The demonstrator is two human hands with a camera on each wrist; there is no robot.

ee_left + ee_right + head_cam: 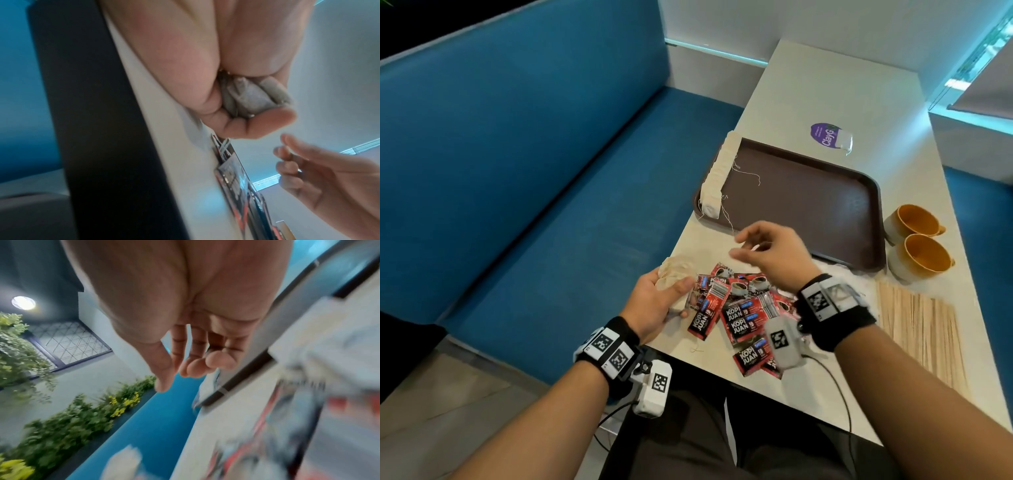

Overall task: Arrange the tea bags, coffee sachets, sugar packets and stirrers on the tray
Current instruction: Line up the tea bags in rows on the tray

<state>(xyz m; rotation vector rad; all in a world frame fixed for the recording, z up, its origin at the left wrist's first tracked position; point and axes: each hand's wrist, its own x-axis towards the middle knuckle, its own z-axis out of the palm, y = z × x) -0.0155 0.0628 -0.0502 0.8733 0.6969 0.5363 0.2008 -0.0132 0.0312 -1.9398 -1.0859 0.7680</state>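
My left hand (671, 286) grips a small bunch of pale tea bags (674, 272) at the table's left edge; the left wrist view shows the tea bags (254, 99) pressed between thumb and fingers. Just to the right, my right hand (743, 246) hovers empty with fingers loosely spread, between the brown tray (808, 205) and the pile of red coffee sachets (739, 315). A row of tea bags (719, 174) stands along the tray's left rim, strings trailing. Wooden stirrers (924, 335) lie at the right. In the right wrist view my right hand (176, 376) holds nothing.
Two orange-lined cups (916, 240) stand right of the tray. A purple sticker (823, 135) with one tea bag (846, 140) on it lies beyond the tray. A blue bench (534, 171) runs along the left of the white table (808, 78).
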